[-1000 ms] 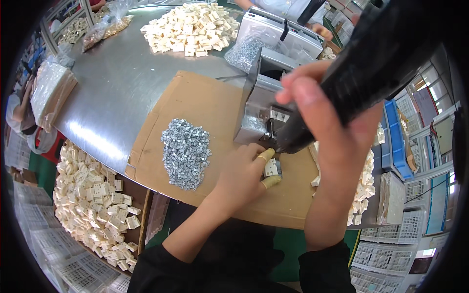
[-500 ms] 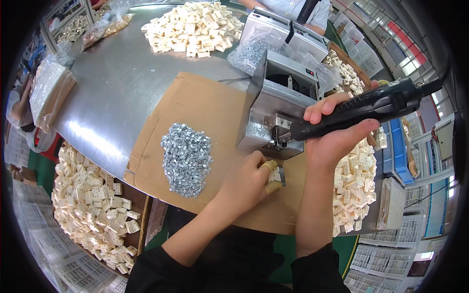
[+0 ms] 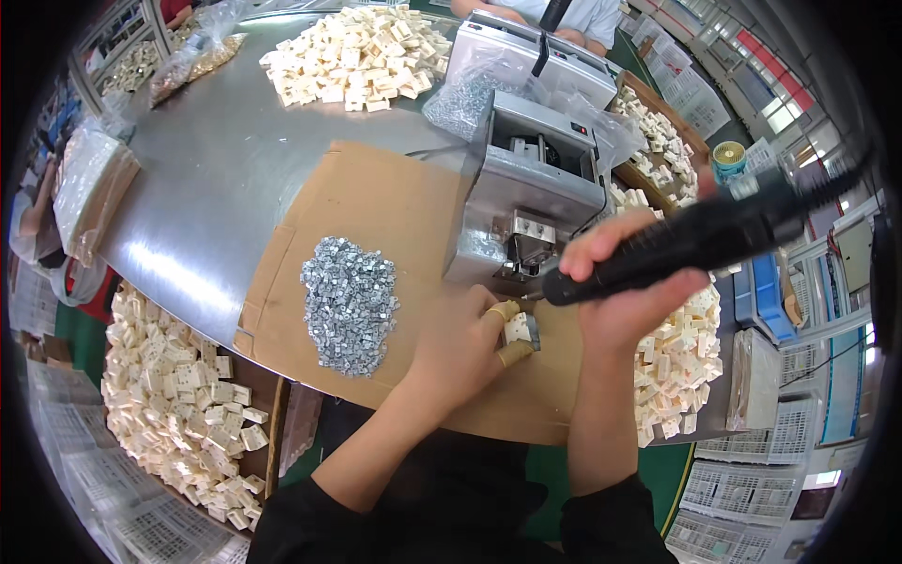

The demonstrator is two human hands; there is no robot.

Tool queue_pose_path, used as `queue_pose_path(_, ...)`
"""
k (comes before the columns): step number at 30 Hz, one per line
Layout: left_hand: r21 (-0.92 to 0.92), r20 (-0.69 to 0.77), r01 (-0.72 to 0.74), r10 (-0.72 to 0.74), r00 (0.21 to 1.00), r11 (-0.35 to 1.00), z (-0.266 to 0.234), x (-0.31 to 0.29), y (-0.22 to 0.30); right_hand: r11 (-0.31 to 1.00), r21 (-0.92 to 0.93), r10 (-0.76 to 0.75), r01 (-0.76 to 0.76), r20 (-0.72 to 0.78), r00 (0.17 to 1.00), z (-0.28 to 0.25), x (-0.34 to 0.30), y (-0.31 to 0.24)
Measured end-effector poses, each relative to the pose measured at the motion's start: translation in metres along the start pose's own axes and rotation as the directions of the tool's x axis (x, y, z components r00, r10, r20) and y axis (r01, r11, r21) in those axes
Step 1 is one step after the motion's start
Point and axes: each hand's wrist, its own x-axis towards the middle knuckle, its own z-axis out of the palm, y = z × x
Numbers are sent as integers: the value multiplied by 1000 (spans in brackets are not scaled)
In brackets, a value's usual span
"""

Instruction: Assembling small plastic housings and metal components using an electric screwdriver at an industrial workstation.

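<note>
In my left hand [image 3: 458, 346], whose fingertips wear yellow covers, a small cream plastic block [image 3: 518, 328] with a grey metal edge is pinched just above the cardboard sheet [image 3: 395, 209]. My right hand [image 3: 622, 315] grips a black electric screwdriver [image 3: 672, 249], slightly blurred, its bit end pointing left. That end hovers in front of the metal screw feeder [image 3: 474, 246], just beyond the block; contact between bit and block cannot be made out. Left of my left hand, a pile of small grey metal pieces [image 3: 349, 305] lies on the cardboard.
Cream blocks are heaped at the far side [image 3: 357, 56], in the lower-left box [image 3: 188, 404] and right of my right forearm [image 3: 678, 371]. A bag of screws [image 3: 468, 101] leans by the feeder. Across the metal table [image 3: 197, 188], another person's hand [image 3: 573, 38] is near a second feeder.
The screwdriver has come away from the feeder's front outlet, moving left and toward me, nearer the block. My left hand has shifted slightly left, still pinching the block. The view has shifted a little.
</note>
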Motion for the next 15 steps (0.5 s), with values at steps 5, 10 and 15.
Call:
queue_pose_path(5,29,40,1,-2,999,1000,-2,3,3,1000,1,19,-19,-96,995,-18,-19,-9)
queue_pose_path(10,48,58,11,-14,998,999,1,2,0,998,69,-7,13,-74,997,-26,-25,12)
queue_pose_path(15,17,32,-38,37,999,999,3,3,-3,998,41,60,-57,-80,995,-24,-30,11)
